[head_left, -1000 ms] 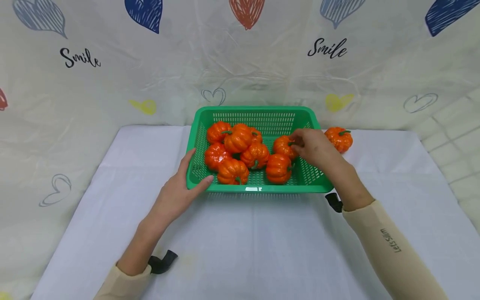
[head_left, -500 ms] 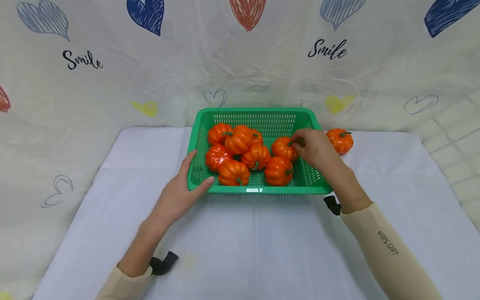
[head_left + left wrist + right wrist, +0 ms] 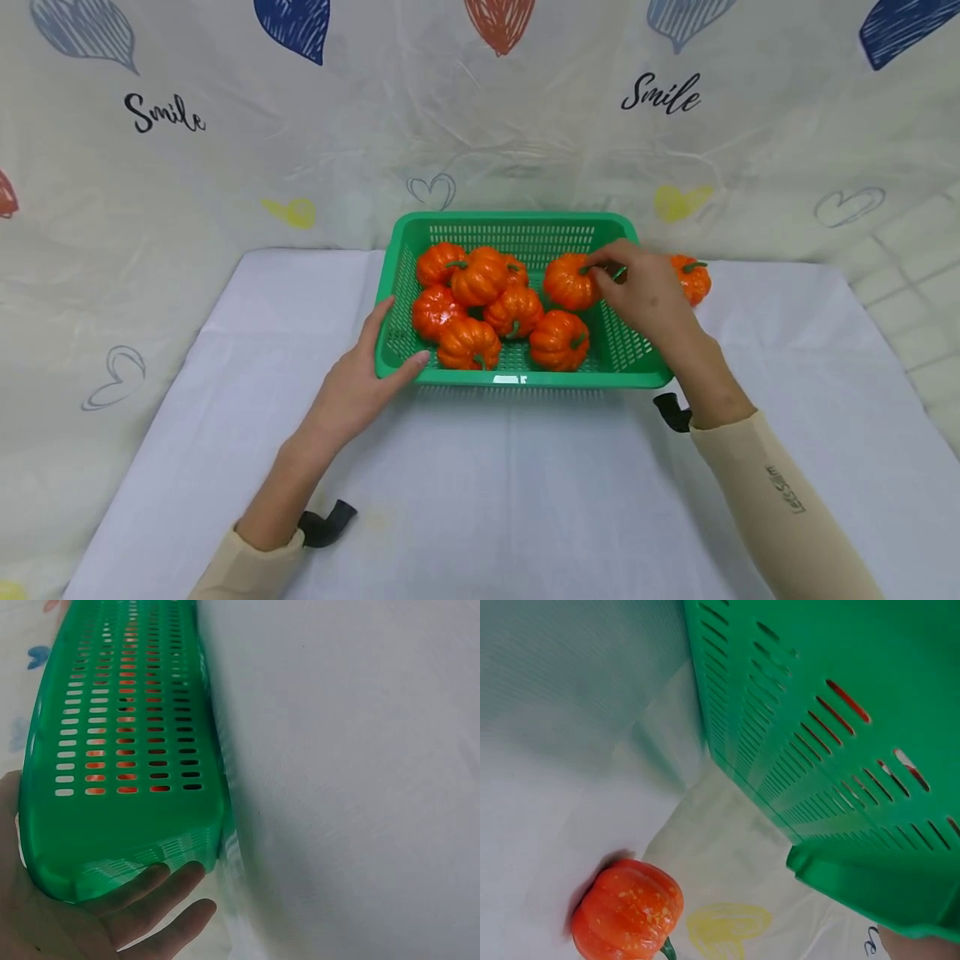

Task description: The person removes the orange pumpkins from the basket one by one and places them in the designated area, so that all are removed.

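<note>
A green plastic basket [image 3: 510, 379] with slotted walls holds several small orange pumpkins, heaped mostly on its left side. My left hand [image 3: 352, 387] grips the basket's front left corner, thumb over the rim; in the left wrist view, fingers [image 3: 161, 907] lie along the end wall. Over the basket's right side, my right hand [image 3: 645, 292] pinches the green stem of one pumpkin [image 3: 572, 283] between thumb and fingertips. Just in front of it lies another pumpkin [image 3: 559, 342]. Only a sliver of the right hand [image 3: 919, 946] shows in the right wrist view, past the basket rim.
Outside the basket, a speckled pumpkin [image 3: 692, 281] rests on the white tablecloth [image 3: 510, 500] at the back right, partly behind the right hand. A pale backdrop [image 3: 525, 108] printed with hearts hangs right behind the basket.
My right hand has risen slightly toward the back with the pinched pumpkin, parting it from the pumpkin in front. It now covers more of the speckled pumpkin. The left hand stays on the basket.
</note>
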Motion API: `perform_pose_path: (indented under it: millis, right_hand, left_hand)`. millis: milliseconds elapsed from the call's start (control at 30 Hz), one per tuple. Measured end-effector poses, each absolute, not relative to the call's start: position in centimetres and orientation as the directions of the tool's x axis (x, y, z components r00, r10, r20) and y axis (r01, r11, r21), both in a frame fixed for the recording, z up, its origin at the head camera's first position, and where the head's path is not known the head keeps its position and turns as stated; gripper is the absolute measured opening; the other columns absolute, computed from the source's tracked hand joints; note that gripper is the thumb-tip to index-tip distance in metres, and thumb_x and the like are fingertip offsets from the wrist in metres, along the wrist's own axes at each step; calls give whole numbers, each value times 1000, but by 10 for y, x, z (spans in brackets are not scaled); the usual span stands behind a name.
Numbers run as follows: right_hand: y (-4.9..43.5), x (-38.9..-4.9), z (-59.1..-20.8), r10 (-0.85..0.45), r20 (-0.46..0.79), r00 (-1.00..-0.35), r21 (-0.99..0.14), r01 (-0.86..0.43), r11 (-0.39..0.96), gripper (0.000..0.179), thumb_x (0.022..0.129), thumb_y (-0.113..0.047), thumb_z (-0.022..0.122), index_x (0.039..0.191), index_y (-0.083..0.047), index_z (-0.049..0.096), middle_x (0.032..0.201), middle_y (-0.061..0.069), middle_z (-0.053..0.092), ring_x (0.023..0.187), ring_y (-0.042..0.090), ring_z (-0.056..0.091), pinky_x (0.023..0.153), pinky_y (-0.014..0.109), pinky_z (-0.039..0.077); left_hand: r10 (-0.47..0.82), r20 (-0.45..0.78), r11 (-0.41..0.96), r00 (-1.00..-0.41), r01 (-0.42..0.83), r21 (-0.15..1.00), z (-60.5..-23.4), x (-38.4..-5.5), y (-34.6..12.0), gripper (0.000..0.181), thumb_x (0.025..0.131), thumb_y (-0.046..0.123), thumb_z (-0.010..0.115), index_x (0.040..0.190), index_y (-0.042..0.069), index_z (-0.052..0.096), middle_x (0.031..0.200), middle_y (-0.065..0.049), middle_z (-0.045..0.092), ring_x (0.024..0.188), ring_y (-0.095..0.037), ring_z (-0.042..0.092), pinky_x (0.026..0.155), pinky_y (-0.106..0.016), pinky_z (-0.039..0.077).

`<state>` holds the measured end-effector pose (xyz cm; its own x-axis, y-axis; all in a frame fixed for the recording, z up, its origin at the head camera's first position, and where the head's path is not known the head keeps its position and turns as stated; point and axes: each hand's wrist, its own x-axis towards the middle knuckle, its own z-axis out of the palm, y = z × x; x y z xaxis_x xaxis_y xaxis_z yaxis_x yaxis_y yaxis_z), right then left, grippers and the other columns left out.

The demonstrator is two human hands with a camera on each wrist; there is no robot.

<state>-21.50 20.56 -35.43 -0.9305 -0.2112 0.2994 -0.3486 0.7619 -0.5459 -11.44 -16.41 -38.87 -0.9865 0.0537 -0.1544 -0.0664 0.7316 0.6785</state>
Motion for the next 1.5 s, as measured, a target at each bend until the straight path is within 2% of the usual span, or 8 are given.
perform_pose_path:
  millis: [67, 167, 300, 433, 700, 800, 933, 1500]
  right_hand:
    - [207, -215, -352, -213, 346, -914, -540, -380, 751, 17, 100, -6, 66, 113, -3, 76, 110, 16, 75, 93, 32, 67, 83, 50, 56]
    - [208, -214, -347, -205, 401, -893, -530, -409, 743, 15, 99, -6, 68, 111, -4, 77, 107, 13, 76, 94, 28, 68, 82, 45, 56]
    - [210, -213, -341, -182, 452, -873, -528, -426, 735, 13, 98, -6, 70, 107, -5, 78, 105, 9, 77, 93, 21, 69, 78, 24, 54]
    - [213, -212, -335, -166, 470, -867, -536, -430, 727, 13, 98, -6, 70, 106, -6, 79, 103, 8, 77, 92, 20, 68, 76, 10, 46]
    - [221, -212, -329, -148, 520, -841, -506, -444, 739, 11, 96, -4, 71, 105, -3, 78, 101, 11, 79, 90, 24, 70, 75, 3, 43]
    - [224, -212, -328, -136, 542, -829, -512, -454, 729, 11, 95, -3, 72, 104, -2, 78, 101, 12, 78, 88, 4, 67, 74, 1, 43]
    - [229, -211, -324, -116, 565, -817, -524, -463, 715, 11, 94, -1, 72, 104, 0, 78, 100, 12, 78, 87, -21, 52, 75, 0, 44]
    - [258, -203, -314, 40, 619, -785, -561, -406, 722, 14, 96, -7, 71, 107, -3, 79, 101, 13, 75, 90, -18, 57, 78, 0, 44]
  left_hand:
    - [54, -154, 732, -987, -66, 679, -388, -114, -164, 97, 91, 80, 54, 166, 44, 3, 163, -19, 43, 130, -43, 60, 100, -62, 53]
    - [53, -146, 732, -988, -61, 678, -387, -114, -164, 96, 91, 80, 53, 166, 44, 3, 163, -19, 44, 130, -43, 60, 99, -62, 53]
    - [54, -141, 729, -988, -58, 682, -386, -115, -164, 96, 92, 79, 54, 166, 44, 3, 164, -19, 43, 131, -43, 59, 100, -63, 53]
    - [54, -137, 721, -989, -56, 691, -384, -115, -163, 96, 92, 79, 54, 166, 45, 4, 164, -19, 43, 132, -43, 59, 101, -62, 52]
    - [51, -129, 723, -990, -52, 689, -384, -116, -162, 95, 92, 78, 55, 166, 44, 5, 163, -18, 44, 129, -42, 61, 100, -61, 52]
    - [50, -130, 725, -990, -53, 687, -384, -116, -162, 95, 92, 78, 55, 166, 45, 5, 163, -18, 44, 129, -42, 61, 100, -61, 52]
    - [50, -133, 724, -990, -56, 687, -383, -116, -162, 95, 92, 79, 55, 165, 45, 5, 163, -17, 44, 129, -42, 61, 100, -61, 52]
    - [54, -155, 713, -987, -70, 698, -385, -111, -163, 96, 92, 78, 55, 166, 44, 5, 165, -16, 40, 132, -42, 59, 100, -62, 53]
